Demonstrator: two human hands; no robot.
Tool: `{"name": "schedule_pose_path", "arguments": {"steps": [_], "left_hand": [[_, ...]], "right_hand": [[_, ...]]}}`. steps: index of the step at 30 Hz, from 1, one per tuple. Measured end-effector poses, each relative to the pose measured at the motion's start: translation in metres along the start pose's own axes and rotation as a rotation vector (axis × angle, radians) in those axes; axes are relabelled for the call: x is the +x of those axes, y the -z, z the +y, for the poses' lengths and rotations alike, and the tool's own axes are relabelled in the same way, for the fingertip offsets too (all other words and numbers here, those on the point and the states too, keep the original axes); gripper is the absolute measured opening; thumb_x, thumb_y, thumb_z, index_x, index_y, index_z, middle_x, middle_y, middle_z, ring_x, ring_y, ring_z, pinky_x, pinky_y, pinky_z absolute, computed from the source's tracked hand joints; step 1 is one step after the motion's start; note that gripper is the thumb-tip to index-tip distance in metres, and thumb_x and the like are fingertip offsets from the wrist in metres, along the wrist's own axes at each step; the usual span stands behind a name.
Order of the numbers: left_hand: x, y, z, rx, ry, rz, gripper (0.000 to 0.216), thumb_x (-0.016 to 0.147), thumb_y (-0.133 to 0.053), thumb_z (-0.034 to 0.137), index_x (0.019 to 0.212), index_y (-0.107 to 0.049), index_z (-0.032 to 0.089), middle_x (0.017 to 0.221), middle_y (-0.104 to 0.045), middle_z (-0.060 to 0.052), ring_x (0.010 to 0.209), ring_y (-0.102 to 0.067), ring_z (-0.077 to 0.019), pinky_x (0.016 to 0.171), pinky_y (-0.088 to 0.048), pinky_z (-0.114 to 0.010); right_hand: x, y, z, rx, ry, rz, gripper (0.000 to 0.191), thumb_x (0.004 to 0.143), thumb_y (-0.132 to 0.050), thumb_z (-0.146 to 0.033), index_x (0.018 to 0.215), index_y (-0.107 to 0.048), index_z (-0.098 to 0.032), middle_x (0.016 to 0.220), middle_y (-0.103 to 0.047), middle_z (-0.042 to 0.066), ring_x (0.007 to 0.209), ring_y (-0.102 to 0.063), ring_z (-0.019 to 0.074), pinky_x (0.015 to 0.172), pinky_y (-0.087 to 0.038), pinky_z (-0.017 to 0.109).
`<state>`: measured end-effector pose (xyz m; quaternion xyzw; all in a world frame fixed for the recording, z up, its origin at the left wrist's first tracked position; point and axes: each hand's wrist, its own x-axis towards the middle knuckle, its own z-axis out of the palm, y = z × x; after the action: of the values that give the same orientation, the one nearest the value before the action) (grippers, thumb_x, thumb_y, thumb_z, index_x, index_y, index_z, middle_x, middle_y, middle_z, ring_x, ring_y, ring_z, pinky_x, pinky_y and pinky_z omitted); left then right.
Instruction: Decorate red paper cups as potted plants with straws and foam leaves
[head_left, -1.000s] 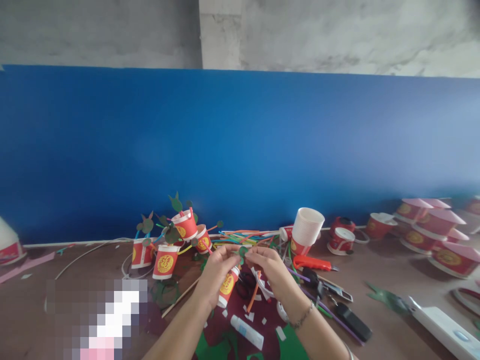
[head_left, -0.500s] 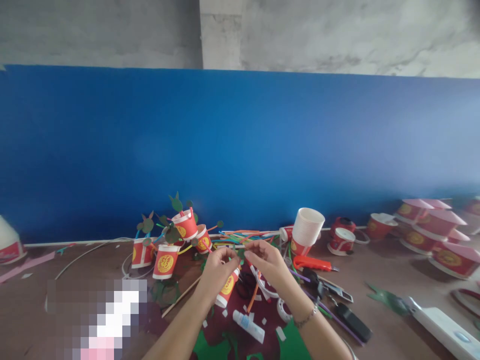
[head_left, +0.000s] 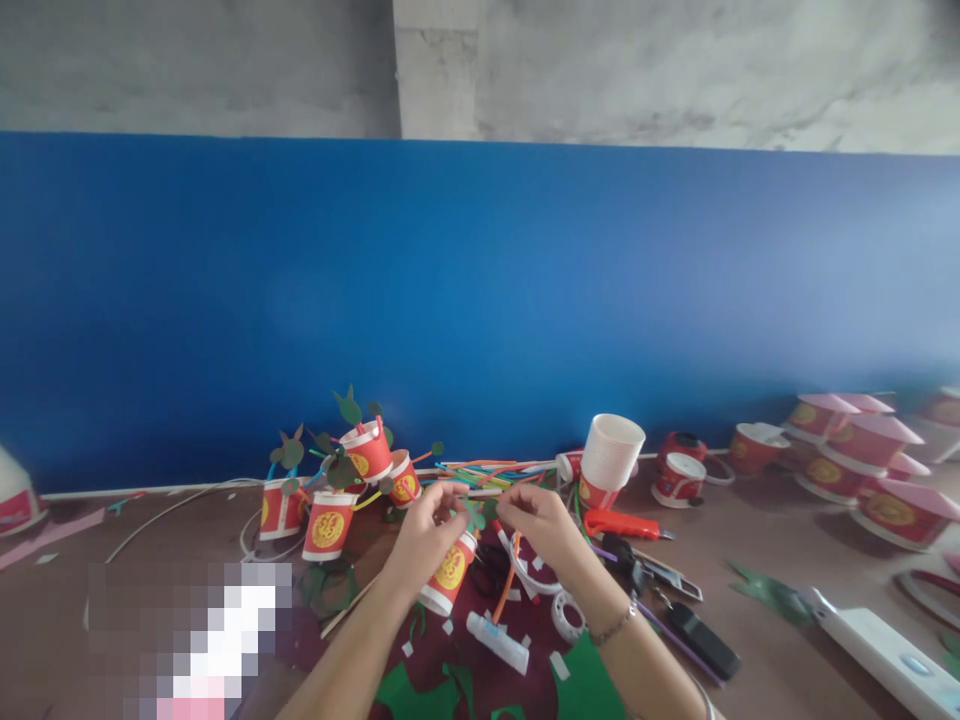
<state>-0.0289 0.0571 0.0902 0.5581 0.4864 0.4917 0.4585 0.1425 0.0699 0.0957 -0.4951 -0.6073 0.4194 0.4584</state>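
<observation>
My left hand [head_left: 429, 528] is pinched at the left edge of a small green paper cut-out [head_left: 477, 514]. My right hand [head_left: 538, 515], with a bracelet on its wrist, pinches at the right side of the green paper, where its fingertips partly cover it. Whether this is one piece or two I cannot tell. Below my left hand a red and white paper cup [head_left: 450, 574] leans at a tilt. Black scissors [head_left: 489, 568] lie behind it, partly hidden. A glue tube [head_left: 497, 642] and a white tape roll [head_left: 568, 616] are nearer to me.
Decorated cups [head_left: 328, 525] with green paper shapes stand at left. Coloured sticks [head_left: 487, 470] lie behind my hands. To the right are stacked white cups [head_left: 613, 450], an orange cutter [head_left: 624, 524], keys [head_left: 701, 640], and pink-topped cups [head_left: 892, 510]. A blue panel [head_left: 480, 300] rises behind.
My hands have drawn slightly apart, the left one moving a little left. More of the green paper shows between them. The view has shifted slightly.
</observation>
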Motion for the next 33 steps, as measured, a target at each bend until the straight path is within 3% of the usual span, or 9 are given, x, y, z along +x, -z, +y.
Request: {"name": "schedule_pose_path", "arguments": {"steps": [3, 7, 11, 14, 19, 21, 24, 30, 33], "left_hand": [[0.006, 0.017, -0.001, 0.148, -0.016, 0.069, 0.012, 0.067, -0.060, 0.022, 0.077, -0.064, 0.017, 0.070, -0.060, -0.001, 0.068, -0.055, -0.0169, 0.066, -0.040, -0.026], [0.008, 0.039, 0.003, 0.379, -0.001, 0.076, 0.005, 0.069, -0.058, 0.020, 0.070, -0.063, 0.019, 0.068, -0.064, -0.003, 0.067, -0.058, -0.0193, 0.064, -0.037, -0.027], [0.005, 0.050, 0.005, 0.667, 0.062, 0.053, 0.024, 0.070, -0.056, 0.019, 0.047, -0.051, 0.020, 0.049, -0.052, 0.000, 0.054, -0.050, -0.0180, 0.057, -0.028, -0.027], [0.004, 0.053, 0.004, 0.693, 0.083, 0.073, 0.032, 0.068, -0.057, 0.017, 0.040, -0.043, 0.021, 0.042, -0.044, 0.001, 0.050, -0.047, -0.0177, 0.057, -0.027, -0.028], [0.006, 0.048, 0.006, 0.352, 0.092, 0.025, 0.009, 0.069, -0.057, 0.017, 0.067, -0.065, 0.021, 0.065, -0.064, -0.003, 0.069, -0.058, -0.0209, 0.064, -0.038, -0.027], [0.006, 0.043, 0.008, 0.190, 0.134, -0.026, 0.017, 0.070, -0.058, 0.021, 0.083, -0.068, 0.019, 0.068, -0.066, -0.003, 0.065, -0.059, -0.0189, 0.061, -0.041, -0.027], [0.006, 0.037, 0.010, -0.002, 0.169, -0.077, 0.019, 0.071, -0.061, 0.027, 0.084, -0.067, 0.015, 0.066, -0.066, -0.003, 0.062, -0.060, -0.0166, 0.062, -0.045, -0.027], [0.006, 0.031, 0.007, -0.446, 0.198, -0.190, 0.029, 0.066, -0.077, 0.029, 0.089, -0.068, 0.013, 0.096, -0.071, -0.010, 0.095, -0.064, -0.0209, 0.090, -0.046, -0.030], [0.008, 0.030, 0.002, -0.495, 0.214, -0.185, 0.031, 0.069, -0.076, 0.031, 0.094, -0.068, 0.014, 0.100, -0.071, -0.011, 0.099, -0.064, -0.0217, 0.091, -0.046, -0.030]], "right_hand": [[0.001, -0.008, 0.011, 0.082, -0.078, -0.008, 0.018, 0.067, -0.059, -0.033, 0.060, -0.054, -0.017, 0.048, -0.053, -0.003, 0.045, -0.044, 0.0092, 0.045, -0.029, 0.021], [-0.004, -0.027, 0.027, 0.093, -0.222, -0.183, 0.015, 0.071, -0.058, -0.031, 0.069, -0.053, -0.018, 0.050, -0.060, -0.002, 0.045, -0.055, 0.0116, 0.041, -0.029, 0.018], [-0.006, -0.038, 0.037, 0.021, -0.242, -0.258, 0.008, 0.073, -0.055, -0.025, 0.069, -0.053, -0.018, 0.055, -0.061, -0.002, 0.051, -0.057, 0.0119, 0.045, -0.037, 0.019], [-0.005, -0.036, 0.037, -0.076, -0.155, -0.271, 0.008, 0.072, -0.054, -0.022, 0.066, -0.054, -0.017, 0.058, -0.060, -0.001, 0.052, -0.052, 0.0106, 0.048, -0.038, 0.020], [-0.006, -0.024, 0.024, -0.296, 0.017, -0.247, 0.009, 0.071, -0.051, -0.016, 0.063, -0.055, -0.017, 0.055, -0.055, -0.003, 0.052, -0.047, 0.0108, 0.051, -0.033, 0.021], [-0.008, -0.020, 0.017, -0.393, 0.055, -0.195, 0.010, 0.071, -0.050, -0.016, 0.063, -0.055, -0.018, 0.056, -0.055, -0.002, 0.055, -0.048, 0.0119, 0.053, -0.033, 0.022], [-0.010, -0.016, 0.010, -0.483, 0.071, -0.155, 0.012, 0.072, -0.049, -0.015, 0.062, -0.055, -0.018, 0.057, -0.056, -0.001, 0.056, -0.050, 0.0132, 0.053, -0.031, 0.023], [-0.012, -0.009, 0.007, -0.561, 0.108, -0.124, 0.013, 0.075, -0.049, -0.015, 0.063, -0.053, -0.019, 0.063, -0.060, 0.001, 0.061, -0.054, 0.0151, 0.057, -0.032, 0.024], [-0.013, -0.008, 0.005, -0.600, 0.113, -0.114, 0.013, 0.076, -0.048, -0.015, 0.065, -0.052, -0.019, 0.065, -0.060, 0.002, 0.063, -0.055, 0.0156, 0.058, -0.032, 0.024]]}}
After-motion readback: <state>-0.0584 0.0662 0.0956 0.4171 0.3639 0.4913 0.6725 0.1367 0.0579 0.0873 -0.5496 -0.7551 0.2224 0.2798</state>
